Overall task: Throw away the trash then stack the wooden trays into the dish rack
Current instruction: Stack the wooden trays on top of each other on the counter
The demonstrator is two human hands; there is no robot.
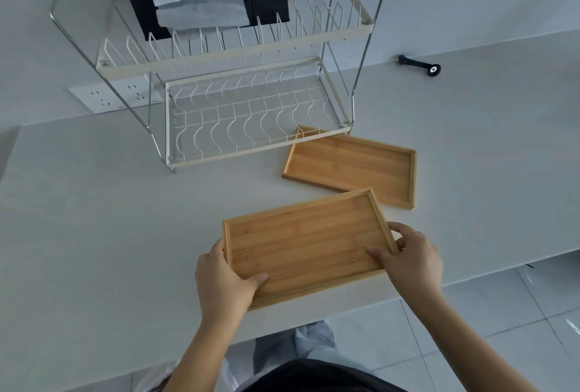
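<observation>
Bamboo near tray at the counter's front edge, left hand clamped on its near-left corner, right hand gripping its right end, second tray flat beyond, corner under the dish rack, open counter to the left, rack's lower tier bare
</observation>
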